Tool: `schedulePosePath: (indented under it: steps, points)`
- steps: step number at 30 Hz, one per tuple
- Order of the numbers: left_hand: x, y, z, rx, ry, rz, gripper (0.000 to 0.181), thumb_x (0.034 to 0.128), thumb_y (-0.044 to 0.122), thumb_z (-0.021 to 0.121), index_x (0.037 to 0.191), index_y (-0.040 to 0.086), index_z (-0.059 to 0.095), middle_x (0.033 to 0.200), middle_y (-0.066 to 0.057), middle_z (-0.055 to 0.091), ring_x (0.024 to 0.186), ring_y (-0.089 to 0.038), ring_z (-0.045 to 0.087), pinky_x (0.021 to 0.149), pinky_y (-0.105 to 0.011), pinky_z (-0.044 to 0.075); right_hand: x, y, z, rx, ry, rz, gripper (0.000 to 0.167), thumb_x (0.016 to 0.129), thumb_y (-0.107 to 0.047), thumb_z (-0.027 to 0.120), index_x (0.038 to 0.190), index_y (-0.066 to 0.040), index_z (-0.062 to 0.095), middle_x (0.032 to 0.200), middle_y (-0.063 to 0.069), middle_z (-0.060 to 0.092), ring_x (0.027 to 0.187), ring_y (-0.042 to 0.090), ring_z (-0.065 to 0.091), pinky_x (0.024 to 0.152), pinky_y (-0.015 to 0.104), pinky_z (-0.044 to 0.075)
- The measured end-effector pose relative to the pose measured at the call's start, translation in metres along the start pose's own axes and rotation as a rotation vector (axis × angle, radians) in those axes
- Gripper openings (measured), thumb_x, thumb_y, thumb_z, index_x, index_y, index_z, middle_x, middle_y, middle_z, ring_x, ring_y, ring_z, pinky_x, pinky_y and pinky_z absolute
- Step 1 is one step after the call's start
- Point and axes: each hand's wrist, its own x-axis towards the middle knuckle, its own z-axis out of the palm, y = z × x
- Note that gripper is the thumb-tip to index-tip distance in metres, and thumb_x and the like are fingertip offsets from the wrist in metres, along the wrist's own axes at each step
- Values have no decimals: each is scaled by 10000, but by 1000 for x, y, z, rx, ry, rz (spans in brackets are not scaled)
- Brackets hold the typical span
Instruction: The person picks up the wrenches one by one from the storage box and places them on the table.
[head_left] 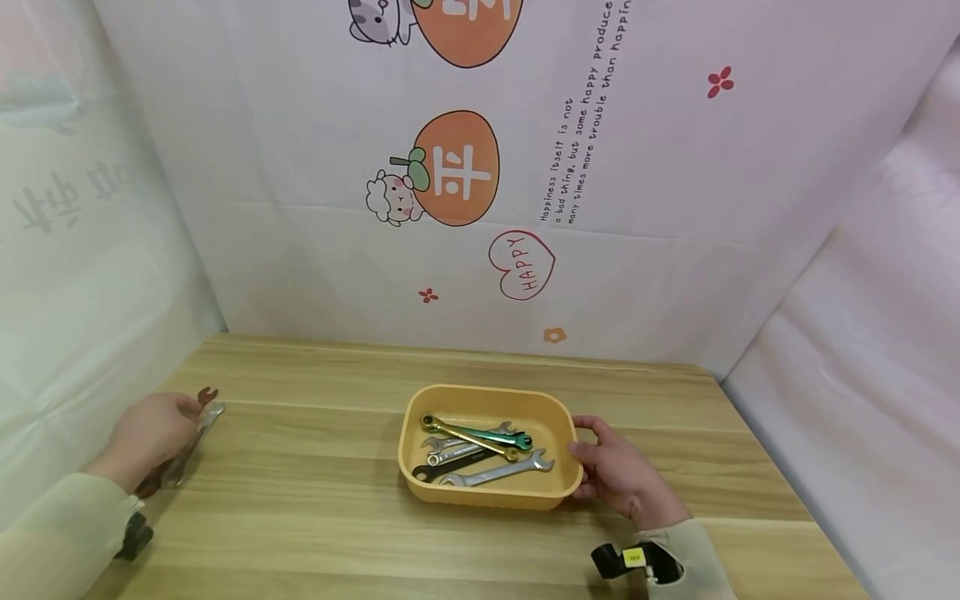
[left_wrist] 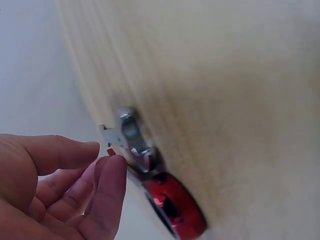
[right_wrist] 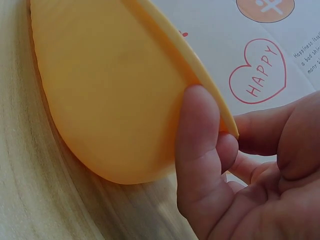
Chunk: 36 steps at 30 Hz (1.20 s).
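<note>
At the table's left, my left hand [head_left: 153,433] has thumb and fingers pinched around a red wrench [head_left: 207,395]; the exact contact is partly hidden. A silver wrench [head_left: 197,440] lies alongside it. In the left wrist view, the red ring end [left_wrist: 181,207] and a blurred silver wrench [left_wrist: 132,135] show just beyond the fingertips of the left hand [left_wrist: 65,187]. My right hand [head_left: 626,475] grips the right end of a yellow bin [head_left: 487,497], thumb over the rim. Inside the bin lie several wrenches, among them a gold one [head_left: 472,437] and a green one [head_left: 487,434].
The wooden table [head_left: 315,500] is bordered by a printed white cloth [head_left: 300,250] behind and by cloth at both sides. Dark wrist devices sit at both cuffs, the right one [head_left: 618,561] near the table's front.
</note>
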Motion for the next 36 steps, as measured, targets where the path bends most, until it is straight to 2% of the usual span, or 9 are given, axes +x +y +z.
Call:
schedulePosePath:
  steps: [4, 7, 9, 12, 15, 18, 23, 28, 36]
  points:
    - [0, 5, -4, -26, 16, -2, 361, 910, 98, 491, 1142, -146, 620, 1168, -373, 583, 993, -541, 562, 820, -597, 461, 0, 0, 0, 2, 0, 1, 512, 1043, -100, 471, 1505, -100, 251, 957, 265, 603, 702, 269, 643, 581, 360, 561]
    - [0, 11, -4, -58, 15, 6, 392, 900, 87, 512, 1198, -149, 607, 1178, -360, 592, 889, -421, 596, 761, -508, 492, 0, -1, -1, 1, -2, 0, 513, 1045, -102, 472, 1508, -102, 249, 944, 258, 605, 702, 270, 645, 582, 362, 565]
    - [0, 15, -4, -136, -8, -4, 436, 883, 53, 520, 1253, -174, 558, 1183, -357, 594, 840, -350, 620, 707, -442, 518, 0, -1, -1, 0, -2, 0, 515, 1044, -103, 472, 1508, -102, 248, 939, 255, 607, 702, 272, 647, 582, 364, 567]
    - [1, 24, -2, -329, -65, -44, 518, 891, 3, 550, 1344, -216, 431, 1194, -371, 584, 800, -262, 645, 642, -351, 554, 0, -2, -1, -5, -3, -1, 517, 1044, -101, 470, 1509, -100, 244, 946, 260, 608, 703, 272, 649, 584, 366, 568]
    - [2, 34, -4, -484, -124, -88, 585, 935, -13, 551, 1413, -230, 291, 1270, -416, 507, 858, -294, 668, 677, -363, 588, 0, -1, -1, -5, -3, -2, 519, 1044, -99, 465, 1511, -97, 239, 951, 267, 607, 703, 272, 647, 583, 365, 564]
    - [3, 40, -5, -541, -163, -95, 643, 948, -12, 568, 1461, -195, 226, 1341, -425, 438, 935, -354, 662, 722, -375, 589, 0, -1, -1, -4, -2, -1, 519, 1043, -98, 466, 1511, -100, 241, 947, 271, 606, 701, 270, 647, 581, 362, 564]
    - [5, 46, -6, -680, -280, -31, 774, 934, -44, 592, 1528, -122, 101, 1447, -420, 301, 1144, -500, 556, 812, -412, 572, 0, -1, -1, 0, -8, -6, 520, 1042, -102, 473, 1509, -101, 243, 939, 274, 612, 702, 271, 653, 583, 367, 570]
    - [6, 56, -6, -873, -398, 38, 834, 962, -40, 574, 1563, -43, -4, 1508, -401, 200, 1221, -534, 477, 896, -468, 531, 0, 0, -1, 1, -10, -8, 518, 1042, -103, 474, 1507, -100, 246, 919, 263, 613, 697, 269, 651, 586, 370, 569]
    - [11, 77, -7, -1052, -485, 53, 849, 988, 30, 581, 1595, 56, -13, 1567, -326, 149, 1263, -520, 444, 970, -483, 476, 1, 2, -1, 2, -3, -8, 501, 1043, -94, 466, 1499, -99, 258, 890, 239, 615, 679, 254, 649, 577, 361, 565]
